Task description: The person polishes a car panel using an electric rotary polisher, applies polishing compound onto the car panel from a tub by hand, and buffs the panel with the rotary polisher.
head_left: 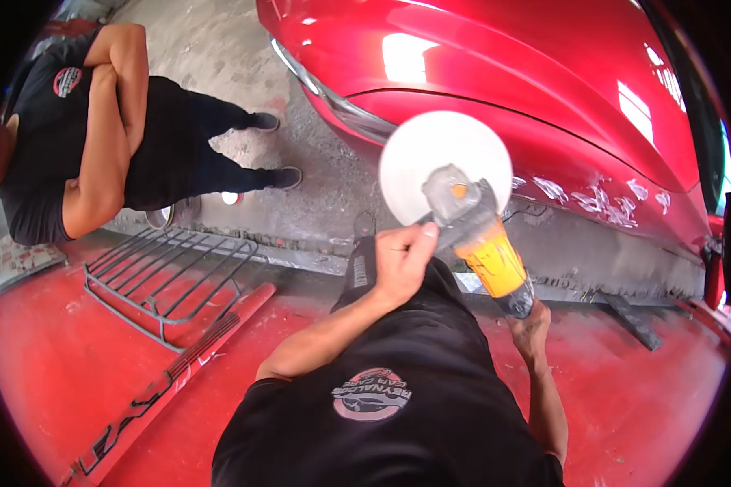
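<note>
A yellow and grey power polisher (495, 264) with a round white pad (443, 150) is held in front of my body. My left hand (404, 261) is closed around the side handle near the polisher's head. The rear end of the tool is in my right hand (531, 326), whose fingers are partly hidden behind it. Beyond the pad is a glossy red car (495, 73); the pad overlaps its lower edge in view, and contact cannot be made out. White smears of compound (605, 204) mark the car's side, right of the pad.
Another person (97, 138) stands at the upper left with arms crossed. A black metal rack (170, 276) and a long red strip (162, 398) lie on the red floor (300, 430) at left. A dark flat bar (632, 321) lies at right.
</note>
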Available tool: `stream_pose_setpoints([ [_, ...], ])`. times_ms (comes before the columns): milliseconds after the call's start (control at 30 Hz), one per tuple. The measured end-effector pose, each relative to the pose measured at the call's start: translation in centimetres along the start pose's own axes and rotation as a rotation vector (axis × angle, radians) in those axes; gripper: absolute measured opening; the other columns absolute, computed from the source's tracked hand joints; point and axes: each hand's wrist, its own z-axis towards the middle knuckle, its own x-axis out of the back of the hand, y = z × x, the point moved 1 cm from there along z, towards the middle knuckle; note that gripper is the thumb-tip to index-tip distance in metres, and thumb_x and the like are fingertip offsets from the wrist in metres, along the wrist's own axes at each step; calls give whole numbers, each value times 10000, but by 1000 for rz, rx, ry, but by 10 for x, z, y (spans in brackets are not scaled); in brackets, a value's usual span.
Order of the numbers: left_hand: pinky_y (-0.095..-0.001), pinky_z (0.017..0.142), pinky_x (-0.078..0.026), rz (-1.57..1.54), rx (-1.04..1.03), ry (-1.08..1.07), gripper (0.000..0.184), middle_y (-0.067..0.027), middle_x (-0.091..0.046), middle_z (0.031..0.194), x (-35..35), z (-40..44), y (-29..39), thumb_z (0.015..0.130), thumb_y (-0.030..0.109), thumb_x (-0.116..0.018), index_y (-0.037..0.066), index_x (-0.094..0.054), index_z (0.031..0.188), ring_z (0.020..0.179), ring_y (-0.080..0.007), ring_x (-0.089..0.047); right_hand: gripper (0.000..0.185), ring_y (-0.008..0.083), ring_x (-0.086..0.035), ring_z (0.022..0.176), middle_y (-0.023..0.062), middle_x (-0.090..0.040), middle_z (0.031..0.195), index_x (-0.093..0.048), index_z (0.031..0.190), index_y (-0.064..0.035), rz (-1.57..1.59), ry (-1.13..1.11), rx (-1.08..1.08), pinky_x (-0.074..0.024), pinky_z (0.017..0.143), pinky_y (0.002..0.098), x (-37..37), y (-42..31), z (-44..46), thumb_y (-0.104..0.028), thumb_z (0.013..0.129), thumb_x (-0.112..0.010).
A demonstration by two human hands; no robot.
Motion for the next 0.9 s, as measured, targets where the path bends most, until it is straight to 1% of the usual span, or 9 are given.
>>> stream_pose_setpoints([
  [33, -353, 488, -299, -10, -18, -18, 469, -52, -404, 527, -3, 1, 0, 1016, 178, -673, -16, -519, 617, 513, -90, -378, 326, 426, -754, 851, 236, -740, 874, -720, 1108, 0, -6, 22, -6, -571, 730, 389, 1, 1, 0, -113, 803, -736],
  [133, -346, 490, -282, -13, 22, 57, 502, 17, -419, 537, 13, 6, 3, 1030, 205, -661, 3, -505, 598, 536, -69, -368, 341, 425, -754, 856, 240, -742, 888, -714, 1112, 1, 2, -55, -75, -582, 745, 417, -19, 2, 7, -126, 796, -742],
  [233, -315, 509, -247, 51, 78, 166, 507, 83, -413, 593, 65, 17, -11, 1043, 259, -641, 83, -470, 599, 567, -52, -343, 440, 452, -736, 845, 250, -736, 878, -695, 1126, 3, -82, -81, 79, -585, 763, 497, -65, -32, 32, -194, 745, -790],
  [367, -271, 504, -319, 73, 77, 358, 529, 53, -474, 588, 136, 40, -25, 1047, 329, -656, 72, -543, 598, 541, -43, -384, 439, 496, -704, 927, 283, -734, 968, -676, 1087, 15, -160, -252, -29, -569, 807, 521, -118, -82, 60, -231, 745, -798],
  [533, -281, 510, -302, 122, 52, 289, 518, 63, -444, 590, 105, 39, -6, 1054, 286, -640, 63, -521, 603, 569, -44, -375, 423, 485, -711, 882, 267, -742, 953, -694, 1096, 4, -95, -179, -31, -569, 787, 525, -94, -74, 47, -230, 757, -790],
  [667, -310, 501, -281, 87, 33, 86, 499, 82, -436, 585, 29, 9, -2, 1049, 244, -643, 33, -518, 615, 572, -50, -375, 398, 388, -771, 891, 226, -754, 893, -705, 1137, 14, 15, -67, -25, -588, 792, 412, -41, -8, 11, -129, 770, -757],
  [767, -357, 483, -366, 69, -9, -89, 443, -81, -477, 522, -8, -7, -7, 1004, 231, -697, -11, -606, 644, 500, -99, -450, 367, 293, -776, 855, 200, -764, 884, -704, 1113, 36, 161, -66, -136, -575, 778, 382, -21, 34, -13, -115, 783, -758],
  [833, -357, 488, -376, 89, -59, -176, 422, -104, -499, 529, -14, -4, -5, 987, 219, -711, -7, -614, 644, 488, -135, -466, 340, 196, -748, 852, 167, -772, 882, -706, 1089, 42, 211, -2, -107, -560, 771, 354, -25, 50, -14, -104, 788, -769],
  [900, -355, 487, -374, 90, -56, -111, 413, -108, -504, 531, -7, -4, -4, 982, 216, -716, -9, -618, 649, 491, -130, -476, 358, 210, -756, 892, 163, -778, 929, -704, 1104, 29, 170, -27, -129, -565, 797, 357, -43, 57, -7, -114, 786, -781],
])
